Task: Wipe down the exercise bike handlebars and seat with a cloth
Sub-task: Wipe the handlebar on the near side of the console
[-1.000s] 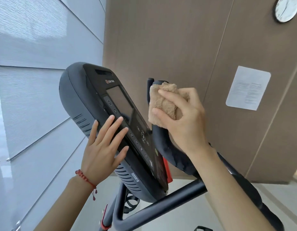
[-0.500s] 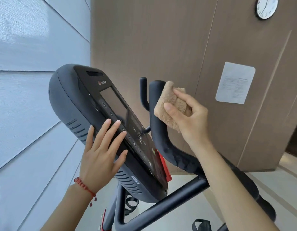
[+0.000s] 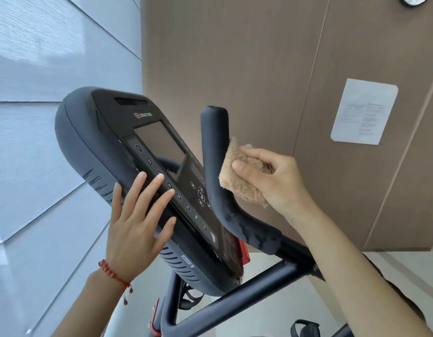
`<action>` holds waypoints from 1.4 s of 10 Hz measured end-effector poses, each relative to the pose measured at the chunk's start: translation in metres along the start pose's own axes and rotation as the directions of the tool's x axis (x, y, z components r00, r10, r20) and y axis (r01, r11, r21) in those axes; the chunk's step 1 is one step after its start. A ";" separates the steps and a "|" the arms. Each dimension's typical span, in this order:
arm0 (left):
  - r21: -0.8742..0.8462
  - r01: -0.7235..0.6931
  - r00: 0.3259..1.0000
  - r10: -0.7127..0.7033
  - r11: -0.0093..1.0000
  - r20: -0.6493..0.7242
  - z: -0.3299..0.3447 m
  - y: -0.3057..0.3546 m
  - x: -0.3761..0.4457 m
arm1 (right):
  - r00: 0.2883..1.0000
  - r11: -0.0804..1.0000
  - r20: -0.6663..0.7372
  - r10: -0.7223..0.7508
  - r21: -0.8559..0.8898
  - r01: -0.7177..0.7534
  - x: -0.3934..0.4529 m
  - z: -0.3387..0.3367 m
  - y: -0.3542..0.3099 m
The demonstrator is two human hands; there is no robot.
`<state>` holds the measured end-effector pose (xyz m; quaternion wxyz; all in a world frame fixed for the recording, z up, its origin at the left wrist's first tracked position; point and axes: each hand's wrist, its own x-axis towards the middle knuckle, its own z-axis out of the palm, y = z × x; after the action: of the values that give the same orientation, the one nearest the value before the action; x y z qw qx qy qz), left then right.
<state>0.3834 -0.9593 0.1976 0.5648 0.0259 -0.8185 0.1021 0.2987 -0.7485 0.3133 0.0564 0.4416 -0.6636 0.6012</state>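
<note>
The exercise bike's black right handlebar (image 3: 214, 152) curves up beside the console. My right hand (image 3: 275, 182) grips a folded tan cloth (image 3: 237, 181) and presses it against the right side of that bar, about halfway down. The bar's tip stands bare above the cloth, and wet streaks show on the bar below it. My left hand (image 3: 137, 224) lies flat with fingers spread on the lower left edge of the dark console (image 3: 127, 147), holding nothing. The seat is out of view.
A brown panelled wall with a white paper notice (image 3: 363, 111) and a clock (image 3: 412, 0) stands behind the bike. Grey wall panels fill the left. The black frame tube (image 3: 234, 302) and a pedal strap (image 3: 305, 328) sit low over a pale floor.
My right hand and the cloth have slid down the handlebar from its tip to its middle, uncovering the tip. My left hand has stayed on the console.
</note>
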 end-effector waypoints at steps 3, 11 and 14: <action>-0.001 0.003 1.000 -0.003 1.000 -0.002 0.001 0.001 0.001 | 0.988 0.997 -0.148 -0.039 -0.077 0.027 -0.012 0.009 0.003; -0.094 0.015 0.998 -0.020 0.995 -0.053 0.008 0.009 -0.006 | 0.983 0.885 -0.138 0.123 -0.432 -0.172 -0.053 0.010 -0.002; -0.055 0.033 0.998 -0.036 0.998 -0.048 0.011 0.018 -0.009 | 0.977 0.891 -0.059 0.203 -0.404 -0.209 -0.052 -0.033 -0.002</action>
<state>0.3738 -0.9447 0.1832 0.5869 0.0223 -0.8062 0.0707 0.3170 -0.6936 0.2924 0.0879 0.3427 -0.8170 0.4554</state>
